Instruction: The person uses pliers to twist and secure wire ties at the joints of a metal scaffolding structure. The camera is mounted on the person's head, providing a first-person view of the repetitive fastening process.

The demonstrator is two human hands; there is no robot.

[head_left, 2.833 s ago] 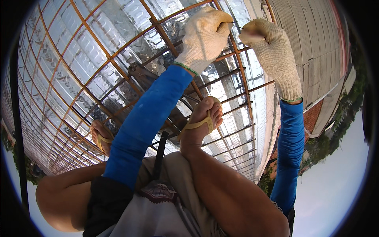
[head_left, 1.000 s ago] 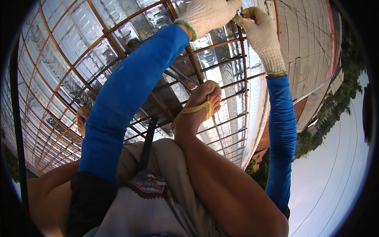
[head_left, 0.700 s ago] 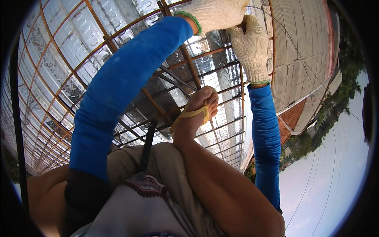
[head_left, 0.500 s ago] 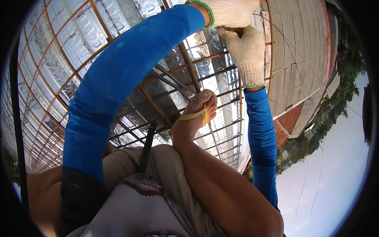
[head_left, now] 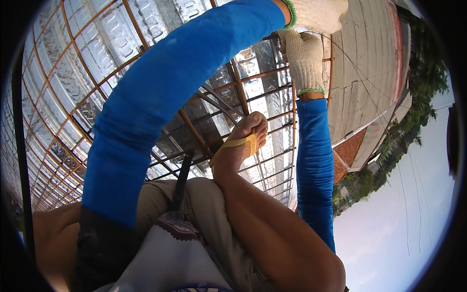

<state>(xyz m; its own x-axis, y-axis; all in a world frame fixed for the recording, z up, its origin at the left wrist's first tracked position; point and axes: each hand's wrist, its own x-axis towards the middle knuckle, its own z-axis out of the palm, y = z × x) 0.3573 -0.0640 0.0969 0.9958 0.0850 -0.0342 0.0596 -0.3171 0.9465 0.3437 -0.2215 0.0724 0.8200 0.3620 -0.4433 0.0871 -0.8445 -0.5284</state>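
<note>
My left hand, in a cream knitted glove with a green cuff, is closed at the top edge, its arm reaching across from the left. Just below it is my right hand, gloved alike, its fingers curled in. The two gloves meet or overlap. A thin dark line shows beside them; I cannot tell whether it is a wire in my grip or a cable behind. What the fingers hold is hidden. Both hands are over the edge of a rusty rebar grid, near an outer bar.
Shiny ribbed metal decking lies under the grid. My foot in a yellow flip-flop rests on the bars, beside two grey rods. A dark handle sticks up at my waist. Right are a grey roof, trees and overhead cables.
My left hand has shifted right, and my right hand has moved slightly up, closer under it. The gap seen at the right glove has closed. The whole view has turned slightly.
</note>
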